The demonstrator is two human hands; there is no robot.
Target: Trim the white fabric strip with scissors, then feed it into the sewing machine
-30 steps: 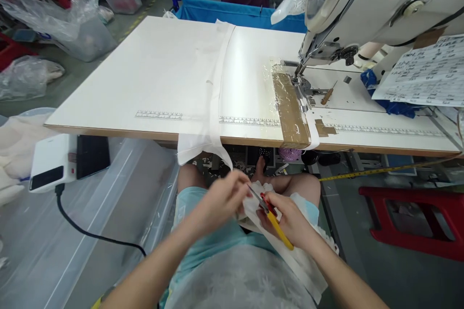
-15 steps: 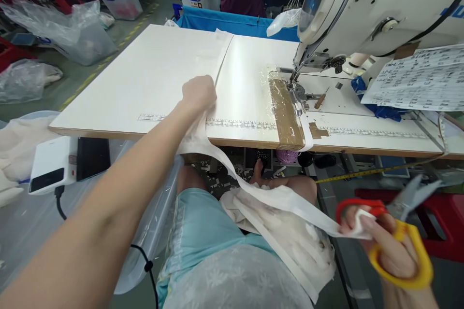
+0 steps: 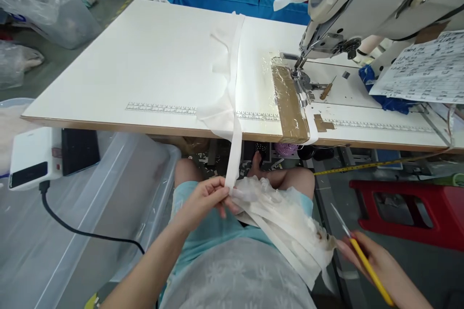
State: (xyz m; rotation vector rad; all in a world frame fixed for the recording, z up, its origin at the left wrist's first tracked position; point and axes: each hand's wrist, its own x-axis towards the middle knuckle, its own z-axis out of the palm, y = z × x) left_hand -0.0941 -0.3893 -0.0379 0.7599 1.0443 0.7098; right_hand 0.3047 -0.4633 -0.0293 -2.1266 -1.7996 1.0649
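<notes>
My left hand (image 3: 212,196) is closed over my lap, pinching the lower end of a white fabric strip (image 3: 235,154). That strip runs up over the table edge and across the tabletop to its far side. My right hand (image 3: 379,253), at the lower right, holds scissors (image 3: 367,261), seen edge-on with yellow on the handle and the blades pointing up and away. Its fingertips are at the edge of a bunched cream fabric pile (image 3: 286,222) on my lap; whether they grip it I cannot tell.
A sewing machine (image 3: 362,5) stands on the white table (image 3: 163,58), beside brown tape (image 3: 288,101) and a small wooden-handled tool (image 3: 328,89). At left are a clear plastic bin (image 3: 119,193) and a white device (image 3: 36,157) with a black cable. A red stool (image 3: 409,207) is at right.
My left hand has come down from the tabletop to the strip's end over my lap. My right hand has let go of the strip and turned the scissors edge-on. The view has tilted down.
</notes>
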